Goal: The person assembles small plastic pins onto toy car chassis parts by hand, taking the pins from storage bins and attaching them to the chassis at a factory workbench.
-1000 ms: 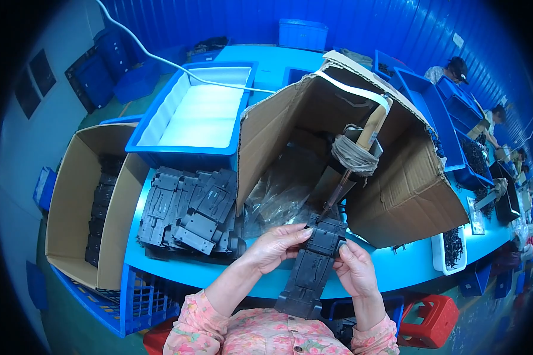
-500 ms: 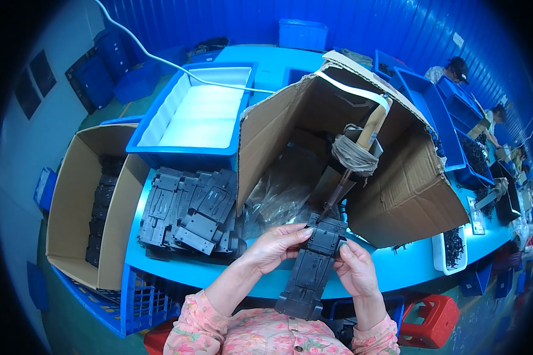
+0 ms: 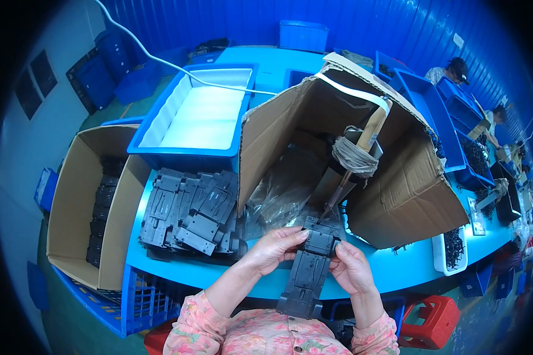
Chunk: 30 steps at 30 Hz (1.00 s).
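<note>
I hold a long dark grey plastic part lengthwise over the front edge of the blue table. My left hand grips its left side near the far end, thumb and fingers on top. On the opposite side my right hand clasps it. A tool with a wooden handle and a thin metal shaft hangs down inside the open cardboard box, its tip touching the part's far end. A pile of similar dark parts lies to my left.
A blue tray with a white lining stands behind the pile. A cardboard box with dark parts sits at the left. Clear plastic bags lie in the big box. A white tray of small black pieces and a red stool are at right. Other people work at far right.
</note>
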{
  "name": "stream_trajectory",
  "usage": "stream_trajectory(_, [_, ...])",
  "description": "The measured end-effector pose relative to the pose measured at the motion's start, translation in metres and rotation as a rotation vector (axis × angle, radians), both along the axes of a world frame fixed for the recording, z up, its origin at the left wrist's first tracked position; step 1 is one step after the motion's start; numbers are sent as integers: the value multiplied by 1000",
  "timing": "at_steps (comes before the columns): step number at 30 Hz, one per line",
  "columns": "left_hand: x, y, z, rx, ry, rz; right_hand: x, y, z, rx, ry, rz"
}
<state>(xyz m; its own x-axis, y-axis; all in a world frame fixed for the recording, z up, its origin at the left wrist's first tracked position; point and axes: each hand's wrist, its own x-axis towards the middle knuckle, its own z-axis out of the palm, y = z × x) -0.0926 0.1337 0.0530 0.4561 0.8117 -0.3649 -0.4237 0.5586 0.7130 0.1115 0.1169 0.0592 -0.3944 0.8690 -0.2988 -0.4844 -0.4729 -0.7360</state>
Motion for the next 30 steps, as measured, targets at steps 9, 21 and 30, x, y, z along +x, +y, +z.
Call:
stream_trajectory(9, [-16, -2, 4, -18, 5, 78, -15, 9, 0, 37, 8, 72])
stream_trajectory(21, [-28, -3, 7, -15, -8, 101, -26, 11, 7, 60, -47, 91])
stream_trajectory(30, [-26, -4, 8, -3, -9, 107, -28, 10, 17, 84, -132, 59])
